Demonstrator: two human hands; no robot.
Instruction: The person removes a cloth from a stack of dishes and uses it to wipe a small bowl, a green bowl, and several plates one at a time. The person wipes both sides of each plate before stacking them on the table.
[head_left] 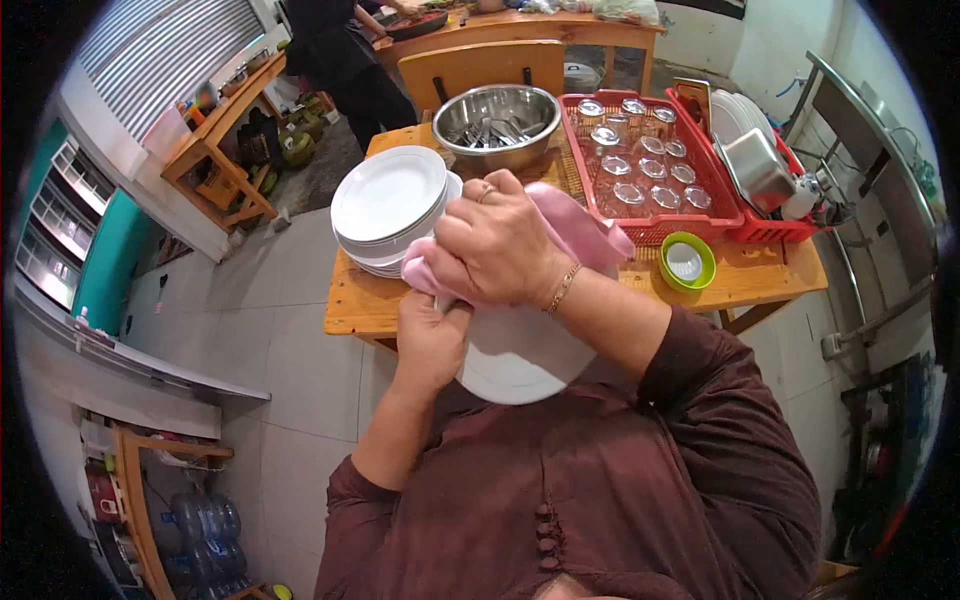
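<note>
A white plate (pixel 520 365) is leaning just in front of the person's brown-clad chest, short of the worktop's (pixel 350 312) near edge. The left hand (pixel 432 345) is gripping the plate's rim on its left side, though the cloth is hiding some of the fingers. Above it, the right hand (pixel 505 245) is clutching a pink cloth (pixel 575 222) bunched against the plate, its loose end spreading out to the right. On the worktop, a green bowl (pixel 709 270) is sitting near the right forearm, while a stack of white plates (pixel 388 195) is standing left of the hands. Farther back, a steel bowl (pixel 497 158) is holding cutlery, and a red basket (pixel 592 196) beside it is carrying upturned glasses. Beyond, another person (pixel 335 50) in dark clothing is standing by a wooden table (pixel 535 32).
</note>
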